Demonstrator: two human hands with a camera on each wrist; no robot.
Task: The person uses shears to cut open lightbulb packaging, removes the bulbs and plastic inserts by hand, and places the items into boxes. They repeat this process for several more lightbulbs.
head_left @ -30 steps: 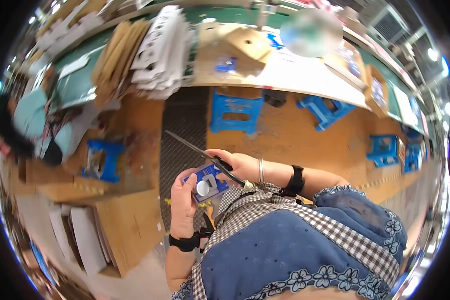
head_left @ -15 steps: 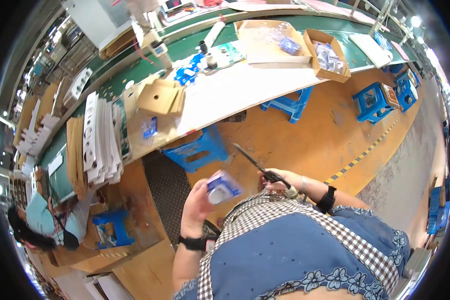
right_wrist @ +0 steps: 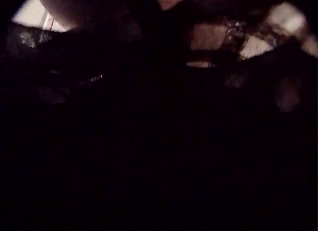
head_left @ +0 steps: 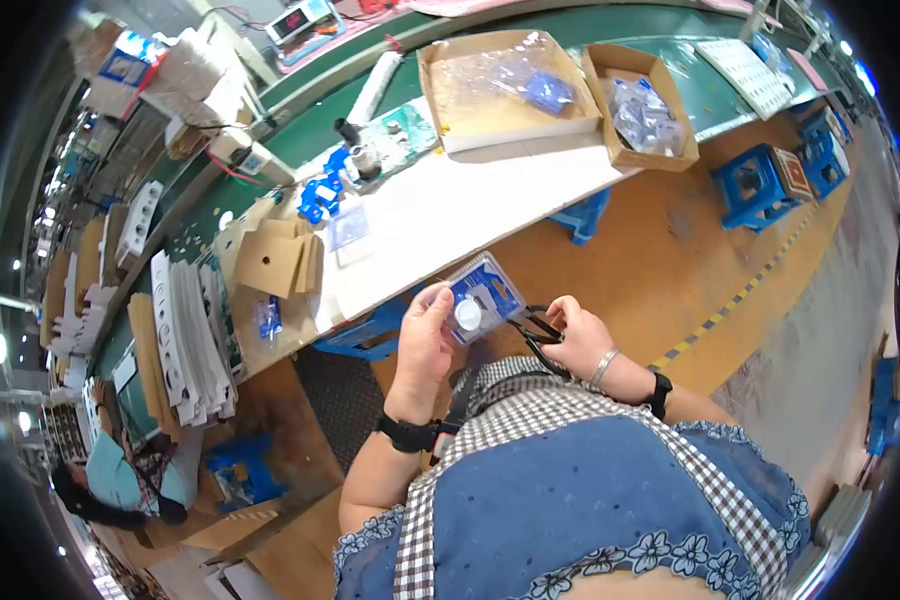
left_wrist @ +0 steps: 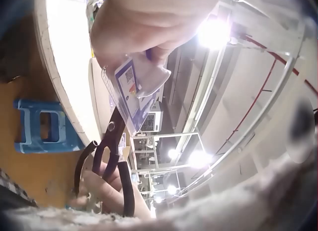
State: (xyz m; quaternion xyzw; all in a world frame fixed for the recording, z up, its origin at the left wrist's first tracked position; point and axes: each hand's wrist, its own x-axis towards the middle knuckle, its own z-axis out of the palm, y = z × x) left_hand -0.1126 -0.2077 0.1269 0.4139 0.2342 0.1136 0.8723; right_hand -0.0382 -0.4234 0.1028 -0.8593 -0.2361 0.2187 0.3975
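Observation:
My left hand (head_left: 426, 345) pinches a clear blister pack (head_left: 487, 296) with a blue printed card and a round white item inside. The right hand (head_left: 582, 345) grips black-handled scissors (head_left: 538, 338) whose blades lie at the pack's lower right edge, partly hidden behind it. In the left wrist view the scissors (left_wrist: 112, 126) reach up to the corner of the pack (left_wrist: 130, 89), with the left hand (left_wrist: 149, 22) above and fingers of the right hand (left_wrist: 107, 189) at the handles. The right wrist view is almost wholly dark.
Ahead runs a white worktable (head_left: 410, 225) with a cardboard tray (head_left: 510, 130), a box of bagged items (head_left: 625, 158), brown cartons (head_left: 268, 262) and blue pieces (head_left: 320, 197). Blue stools (head_left: 750, 190) stand on the floor; a person (head_left: 120, 470) sits at the far left.
The view has swung toward the table. The pack has risen and moved right in my left hand; the scissors, earlier apart from it and pointing up-left, now meet its edge.

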